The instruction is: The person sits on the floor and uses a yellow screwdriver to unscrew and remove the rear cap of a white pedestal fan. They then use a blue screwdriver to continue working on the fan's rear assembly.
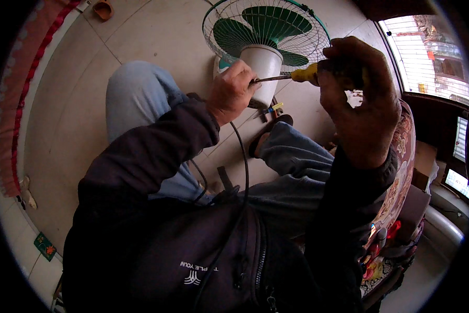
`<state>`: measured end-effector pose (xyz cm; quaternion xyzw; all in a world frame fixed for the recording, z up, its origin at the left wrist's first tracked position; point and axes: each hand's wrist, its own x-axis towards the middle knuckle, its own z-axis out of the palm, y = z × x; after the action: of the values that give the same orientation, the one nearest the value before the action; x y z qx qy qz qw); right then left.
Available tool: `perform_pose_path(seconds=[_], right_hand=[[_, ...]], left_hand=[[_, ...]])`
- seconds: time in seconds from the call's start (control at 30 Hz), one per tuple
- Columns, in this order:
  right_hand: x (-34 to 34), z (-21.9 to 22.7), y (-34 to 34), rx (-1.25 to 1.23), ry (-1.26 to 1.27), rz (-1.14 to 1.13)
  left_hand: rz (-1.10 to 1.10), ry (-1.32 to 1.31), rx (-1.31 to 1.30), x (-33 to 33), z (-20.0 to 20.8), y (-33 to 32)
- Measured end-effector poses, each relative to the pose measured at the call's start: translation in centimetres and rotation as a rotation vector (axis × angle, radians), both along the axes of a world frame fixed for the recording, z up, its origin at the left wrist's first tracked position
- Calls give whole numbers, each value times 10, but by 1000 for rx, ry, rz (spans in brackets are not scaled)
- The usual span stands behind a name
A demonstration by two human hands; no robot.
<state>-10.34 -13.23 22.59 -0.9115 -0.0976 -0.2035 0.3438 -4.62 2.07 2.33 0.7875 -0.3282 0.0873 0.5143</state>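
My right hand (362, 99) is wrapped around a screwdriver (305, 74) with a yellow and black handle. Its thin shaft points left and meets my left hand (233, 93). The left fingers are pinched around a small dark piece (254, 81) at the screwdriver's tip; most of it is hidden. From under that hand a black cable (244, 151) hangs down across my jacket. Just behind the hands stands an electric fan with green blades (276, 23), a wire guard and a white motor housing (266, 55).
Another screwdriver (272, 108) lies on the tiled floor by the fan. My knees (140, 94) are spread on both sides. A flower-patterned sofa (401, 151) stands at the right, near a barred window (427, 57). At the left hangs a pink curtain (13, 104).
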Motion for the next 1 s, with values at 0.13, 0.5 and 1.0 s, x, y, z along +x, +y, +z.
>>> perform_pose_path(seconds=[0.13, 0.5, 1.0], right_hand=[[0, -3, 8, 119, 73, -147], [-2, -2, 7, 111, 102, -105], [1, -7, 5, -1, -33, -21]], left_hand=[[-3, 12, 8, 0, 1, 2], [6, 11, 16, -1, 2, 2], [-2, 14, 11, -1, 2, 2]])
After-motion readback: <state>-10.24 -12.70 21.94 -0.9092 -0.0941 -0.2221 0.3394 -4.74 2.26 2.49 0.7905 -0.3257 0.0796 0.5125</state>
